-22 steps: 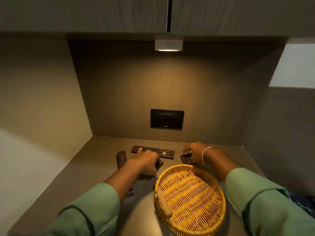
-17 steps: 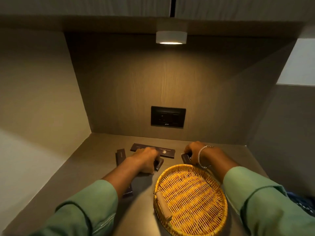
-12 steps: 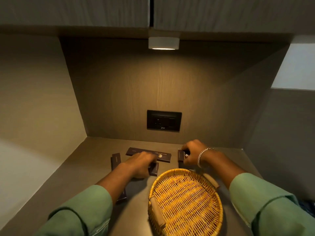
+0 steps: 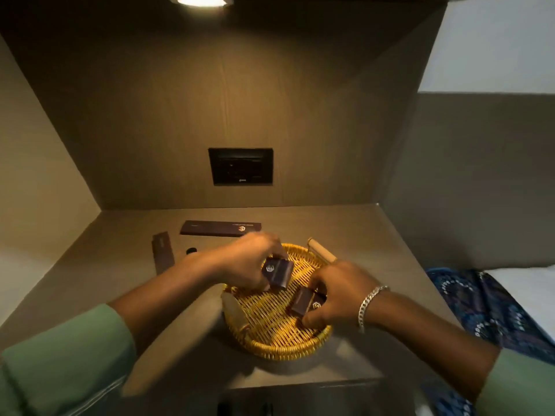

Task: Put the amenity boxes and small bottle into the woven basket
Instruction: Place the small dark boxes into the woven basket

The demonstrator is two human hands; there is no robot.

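Observation:
A round yellow woven basket point(image 4: 280, 345) with two wooden handles sits on the grey counter. My left hand point(image 4: 249, 262) grips a small dark amenity box point(image 4: 277, 271) with a gold logo, held over the basket's far left part. My right hand point(image 4: 336, 292) grips a second small dark box point(image 4: 304, 301) low over the basket's middle. Behind the basket lies a long flat dark box point(image 4: 220, 228). A narrow dark box point(image 4: 163, 255) lies to the left. A small dark object point(image 4: 191, 251), perhaps the bottle, sits beside it.
The counter point(image 4: 375, 241) sits in a niche with walls at left, back and right. A black socket panel point(image 4: 240, 166) is on the back wall and a lamp point(image 4: 200, 0) shines above. A blue patterned cloth point(image 4: 480, 307) and a white bed lie to the right.
Both hands lifted a small dark box each from the counter behind the basket and brought them over the basket. The camera tilted down and closer.

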